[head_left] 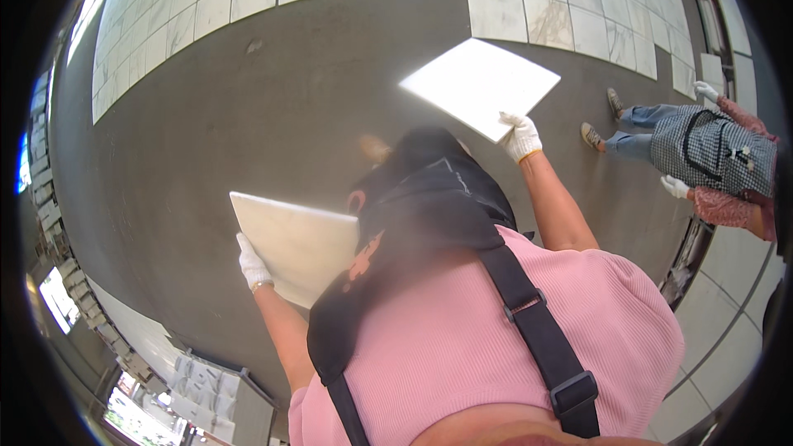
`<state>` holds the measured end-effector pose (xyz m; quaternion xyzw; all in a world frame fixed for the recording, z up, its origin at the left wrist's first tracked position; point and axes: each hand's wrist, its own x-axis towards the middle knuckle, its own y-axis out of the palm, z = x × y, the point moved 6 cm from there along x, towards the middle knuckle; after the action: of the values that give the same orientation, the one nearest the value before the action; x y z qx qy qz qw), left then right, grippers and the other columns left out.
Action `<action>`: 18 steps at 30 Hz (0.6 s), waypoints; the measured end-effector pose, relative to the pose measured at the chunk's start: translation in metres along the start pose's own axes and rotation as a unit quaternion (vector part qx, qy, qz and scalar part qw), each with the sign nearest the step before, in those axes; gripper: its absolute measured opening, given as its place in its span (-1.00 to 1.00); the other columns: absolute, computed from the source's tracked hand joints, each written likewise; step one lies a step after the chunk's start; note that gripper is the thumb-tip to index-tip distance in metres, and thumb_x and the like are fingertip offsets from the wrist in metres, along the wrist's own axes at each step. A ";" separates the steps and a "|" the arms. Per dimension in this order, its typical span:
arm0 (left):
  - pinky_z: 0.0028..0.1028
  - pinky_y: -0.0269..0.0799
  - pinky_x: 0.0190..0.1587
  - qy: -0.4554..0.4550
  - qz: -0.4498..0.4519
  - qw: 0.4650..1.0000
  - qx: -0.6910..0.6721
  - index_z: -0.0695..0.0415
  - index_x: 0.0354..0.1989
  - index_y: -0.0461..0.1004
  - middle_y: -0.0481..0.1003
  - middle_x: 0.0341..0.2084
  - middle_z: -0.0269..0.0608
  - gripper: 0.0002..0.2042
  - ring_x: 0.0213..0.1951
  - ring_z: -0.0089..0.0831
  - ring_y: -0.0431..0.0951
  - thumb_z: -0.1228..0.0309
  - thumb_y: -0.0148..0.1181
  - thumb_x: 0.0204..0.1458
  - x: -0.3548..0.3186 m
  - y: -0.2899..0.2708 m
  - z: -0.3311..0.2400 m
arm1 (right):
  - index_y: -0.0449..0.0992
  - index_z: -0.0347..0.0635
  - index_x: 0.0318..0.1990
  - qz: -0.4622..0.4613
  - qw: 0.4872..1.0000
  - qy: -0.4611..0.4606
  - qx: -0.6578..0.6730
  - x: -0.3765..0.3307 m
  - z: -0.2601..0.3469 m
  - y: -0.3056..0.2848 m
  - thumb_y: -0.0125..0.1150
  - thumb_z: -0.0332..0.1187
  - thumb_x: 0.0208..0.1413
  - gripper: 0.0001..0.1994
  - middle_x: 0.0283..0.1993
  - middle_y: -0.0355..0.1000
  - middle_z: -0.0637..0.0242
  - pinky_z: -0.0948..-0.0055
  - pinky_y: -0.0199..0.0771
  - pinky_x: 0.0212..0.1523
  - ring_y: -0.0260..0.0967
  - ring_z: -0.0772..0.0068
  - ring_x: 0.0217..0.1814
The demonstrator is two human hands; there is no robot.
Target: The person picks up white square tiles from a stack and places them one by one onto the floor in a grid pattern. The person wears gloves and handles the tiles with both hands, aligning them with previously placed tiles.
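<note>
The step in hand looks like carrying a pair of tiles, one per side. At left, the gloved left hand [253,264] is closed on the left edge of the left tile [306,239], its fingers partly hidden. That tile is a pale cream slab, tilted beside the black apron [434,190]. To the right and farther out, the right tile [479,87] glares white, its surface pattern washed out; the gloved right hand [522,139] pinches its near corner, thumb on top. Whether either tile touches the grey floor [281,107] I cannot tell. Any next move seems to call for firm grips and corners kept clear of the legs and the co-worker [702,149] at far right.
</note>
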<state>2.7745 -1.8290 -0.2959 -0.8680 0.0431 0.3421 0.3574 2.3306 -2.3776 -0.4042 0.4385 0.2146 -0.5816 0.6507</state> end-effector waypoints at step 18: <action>-0.35 0.38 0.15 0.026 0.057 0.988 0.143 0.35 0.13 0.53 0.57 0.03 -0.12 -0.29 0.02 -0.35 0.51 -0.18 -0.08 0.33 0.166 0.090 -0.300 | 0.60 -0.44 -0.15 -0.046 0.996 0.032 -0.074 0.159 -0.002 0.178 0.31 -0.51 0.00 -0.76 -0.19 0.57 0.15 0.33 0.47 0.01 0.52 0.25 -0.15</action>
<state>3.0415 -2.0626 -0.2997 -0.8124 0.1500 0.3296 0.4570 2.5363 -2.4776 -0.4735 0.3972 0.2974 -0.5797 0.6464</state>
